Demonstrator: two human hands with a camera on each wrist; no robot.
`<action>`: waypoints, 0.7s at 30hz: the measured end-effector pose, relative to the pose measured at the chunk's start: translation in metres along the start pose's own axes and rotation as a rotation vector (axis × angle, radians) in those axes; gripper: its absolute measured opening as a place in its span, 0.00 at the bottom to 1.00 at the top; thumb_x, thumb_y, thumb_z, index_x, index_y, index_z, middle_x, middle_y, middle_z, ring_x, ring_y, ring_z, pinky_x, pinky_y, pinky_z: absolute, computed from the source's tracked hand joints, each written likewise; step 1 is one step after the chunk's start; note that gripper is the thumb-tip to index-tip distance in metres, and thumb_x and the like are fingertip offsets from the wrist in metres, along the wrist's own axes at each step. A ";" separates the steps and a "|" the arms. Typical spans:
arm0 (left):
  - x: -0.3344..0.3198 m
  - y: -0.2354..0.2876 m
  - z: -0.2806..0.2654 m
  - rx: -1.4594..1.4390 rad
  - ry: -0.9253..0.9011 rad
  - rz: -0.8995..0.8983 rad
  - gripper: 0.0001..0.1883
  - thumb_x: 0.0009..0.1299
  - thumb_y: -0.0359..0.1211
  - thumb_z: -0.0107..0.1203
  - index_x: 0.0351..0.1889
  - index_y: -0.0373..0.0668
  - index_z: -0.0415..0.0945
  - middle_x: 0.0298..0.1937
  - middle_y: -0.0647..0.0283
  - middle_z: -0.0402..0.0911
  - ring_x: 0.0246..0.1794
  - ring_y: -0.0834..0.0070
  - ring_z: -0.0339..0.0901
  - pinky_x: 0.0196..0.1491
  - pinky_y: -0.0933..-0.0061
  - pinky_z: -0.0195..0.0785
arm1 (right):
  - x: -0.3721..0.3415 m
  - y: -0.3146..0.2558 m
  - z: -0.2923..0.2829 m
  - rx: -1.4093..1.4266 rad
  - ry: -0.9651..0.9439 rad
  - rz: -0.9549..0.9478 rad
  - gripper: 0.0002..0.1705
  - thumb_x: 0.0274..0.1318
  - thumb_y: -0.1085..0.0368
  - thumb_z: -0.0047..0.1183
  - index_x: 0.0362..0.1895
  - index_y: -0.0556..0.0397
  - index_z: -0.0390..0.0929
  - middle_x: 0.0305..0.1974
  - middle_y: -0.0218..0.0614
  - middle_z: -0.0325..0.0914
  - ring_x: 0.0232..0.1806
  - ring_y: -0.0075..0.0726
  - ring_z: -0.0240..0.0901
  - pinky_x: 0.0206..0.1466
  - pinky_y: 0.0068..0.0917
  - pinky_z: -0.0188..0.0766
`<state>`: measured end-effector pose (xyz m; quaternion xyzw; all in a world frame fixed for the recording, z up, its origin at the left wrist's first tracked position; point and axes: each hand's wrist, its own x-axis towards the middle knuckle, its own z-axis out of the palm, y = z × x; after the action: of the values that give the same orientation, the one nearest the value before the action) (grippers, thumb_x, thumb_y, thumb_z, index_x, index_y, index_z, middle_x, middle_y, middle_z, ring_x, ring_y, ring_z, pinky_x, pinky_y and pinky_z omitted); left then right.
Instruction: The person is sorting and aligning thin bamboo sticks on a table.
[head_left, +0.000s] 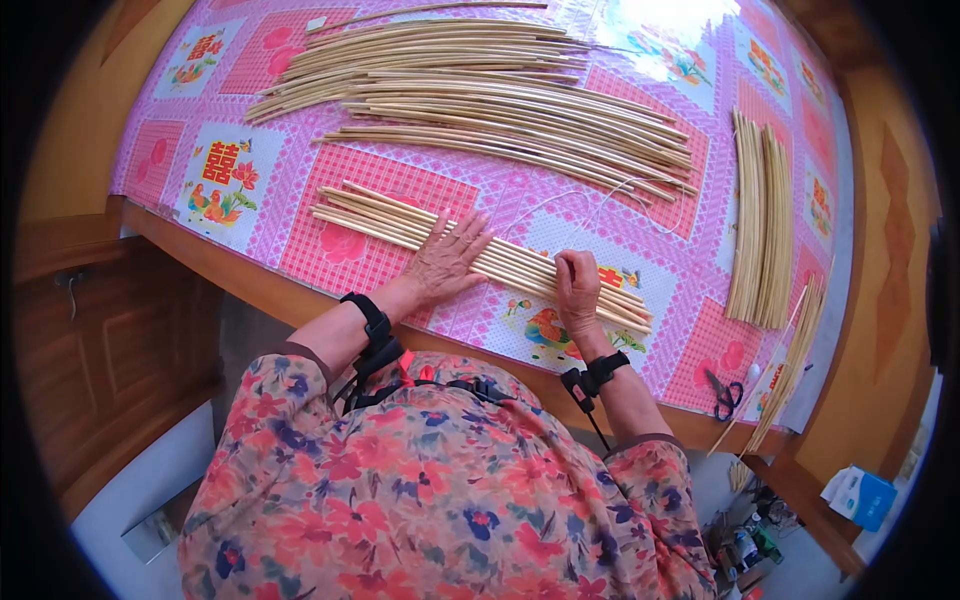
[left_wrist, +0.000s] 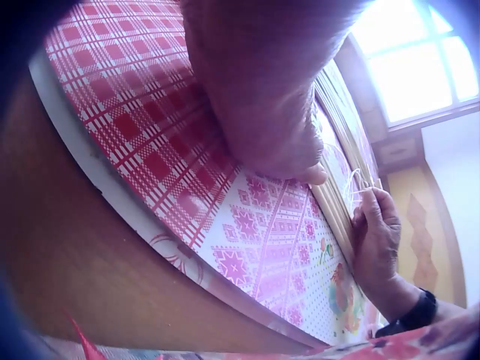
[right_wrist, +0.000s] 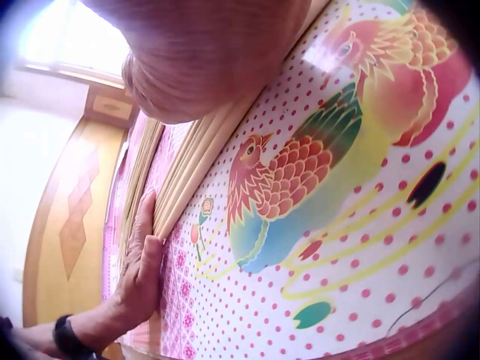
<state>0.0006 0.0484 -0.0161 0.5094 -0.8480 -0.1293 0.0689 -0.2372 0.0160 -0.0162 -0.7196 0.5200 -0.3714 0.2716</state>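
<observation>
A small flat row of thin pale sticks (head_left: 380, 222) lies side by side along the near part of the table. My left hand (head_left: 447, 258) rests flat across their middle, fingers spread. Toward their right end, my right hand (head_left: 577, 285) is over the sticks with curled fingers, pinching a thin white string (left_wrist: 352, 180) between thumb and forefinger. The string (head_left: 590, 215) loops out over the cloth beyond the sticks. In the right wrist view, the left hand (right_wrist: 142, 262) lies along the sticks (right_wrist: 199, 154); the right hand's fingertips are hidden there.
A large loose pile of sticks (head_left: 480, 95) lies farther back. Bundled sticks (head_left: 758, 225) stand lengthwise at the right, with thinner ones (head_left: 790, 365) near the corner. Black scissors (head_left: 722, 393) lie by the right front edge of the patterned tablecloth (head_left: 270, 225).
</observation>
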 end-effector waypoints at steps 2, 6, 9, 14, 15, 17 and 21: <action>0.001 0.000 0.002 0.018 -0.033 -0.013 0.36 0.60 0.52 0.44 0.62 0.41 0.53 0.67 0.56 0.45 0.69 0.65 0.38 0.67 0.55 0.22 | -0.002 0.002 0.000 -0.017 0.004 -0.026 0.03 0.46 0.72 0.50 0.28 0.54 0.69 0.23 0.38 0.65 0.27 0.41 0.63 0.31 0.33 0.61; 0.000 -0.002 0.007 0.009 -0.026 -0.018 0.36 0.60 0.52 0.45 0.62 0.41 0.52 0.67 0.56 0.45 0.69 0.65 0.38 0.67 0.55 0.22 | -0.002 0.002 0.001 -0.011 0.018 -0.051 0.04 0.46 0.73 0.50 0.28 0.54 0.69 0.23 0.38 0.65 0.27 0.42 0.63 0.31 0.33 0.61; 0.001 -0.003 0.008 0.048 -0.024 -0.006 0.36 0.60 0.52 0.44 0.62 0.41 0.52 0.67 0.56 0.46 0.69 0.65 0.39 0.67 0.55 0.23 | -0.002 0.003 0.001 -0.003 0.017 -0.053 0.03 0.46 0.73 0.50 0.28 0.54 0.69 0.23 0.38 0.65 0.27 0.42 0.63 0.30 0.33 0.61; 0.001 -0.002 0.007 0.038 -0.020 -0.019 0.36 0.60 0.53 0.44 0.61 0.41 0.53 0.67 0.55 0.47 0.68 0.64 0.39 0.67 0.56 0.24 | -0.002 0.002 0.001 0.005 0.041 -0.076 0.03 0.47 0.73 0.49 0.28 0.55 0.69 0.23 0.38 0.66 0.26 0.39 0.63 0.30 0.31 0.61; 0.001 -0.001 0.004 0.033 -0.036 -0.022 0.36 0.60 0.53 0.44 0.62 0.41 0.52 0.67 0.55 0.47 0.69 0.64 0.39 0.67 0.56 0.24 | 0.000 0.002 0.001 0.018 0.052 -0.067 0.02 0.48 0.73 0.49 0.29 0.55 0.70 0.23 0.37 0.66 0.26 0.36 0.64 0.30 0.29 0.62; 0.001 -0.002 0.006 0.056 0.014 -0.010 0.36 0.61 0.53 0.43 0.62 0.41 0.52 0.67 0.55 0.47 0.68 0.64 0.39 0.67 0.55 0.24 | 0.000 0.006 -0.002 0.127 0.012 0.029 0.02 0.49 0.72 0.49 0.29 0.56 0.70 0.24 0.36 0.66 0.26 0.31 0.64 0.30 0.26 0.62; 0.000 0.002 -0.004 0.076 0.004 -0.005 0.37 0.61 0.55 0.41 0.62 0.40 0.52 0.67 0.54 0.46 0.68 0.62 0.39 0.66 0.53 0.23 | 0.019 0.007 -0.033 0.227 -0.084 0.188 0.05 0.52 0.69 0.49 0.32 0.57 0.74 0.25 0.32 0.69 0.25 0.22 0.65 0.29 0.19 0.63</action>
<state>-0.0005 0.0486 -0.0120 0.5142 -0.8507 -0.0959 0.0510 -0.2644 -0.0049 0.0021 -0.6475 0.5279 -0.3705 0.4061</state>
